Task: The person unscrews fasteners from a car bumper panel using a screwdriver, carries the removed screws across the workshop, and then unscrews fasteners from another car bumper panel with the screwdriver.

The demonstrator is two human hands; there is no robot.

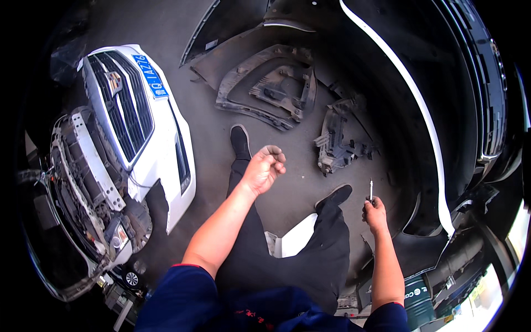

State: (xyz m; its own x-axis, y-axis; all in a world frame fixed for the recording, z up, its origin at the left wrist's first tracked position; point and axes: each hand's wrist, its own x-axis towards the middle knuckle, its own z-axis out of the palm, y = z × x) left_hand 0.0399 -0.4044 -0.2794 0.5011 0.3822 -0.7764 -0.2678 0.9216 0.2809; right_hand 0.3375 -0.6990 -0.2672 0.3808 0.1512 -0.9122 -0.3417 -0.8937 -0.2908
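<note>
My left hand [265, 169] is raised over the floor in front of my left leg, its fingers loosely curled; I cannot make out what, if anything, they hold. My right hand [374, 213] grips a slim upright tool with a metal shaft [371, 188], perhaps a screwdriver. Dark plastic trim frames [304, 105] and a jagged black bracket [332, 152] lie on the floor ahead. At the right stands a large curved black panel [415, 55] with a white edge strip [412, 94]. A white piece [293, 238] shows between my legs.
A white car bumper [180, 160] with grille and blue plate stands at left, beside an exposed car front [91, 166] with a metal beam. More black panels [232, 22] lie at the top. A green drum [417, 301] sits at lower right.
</note>
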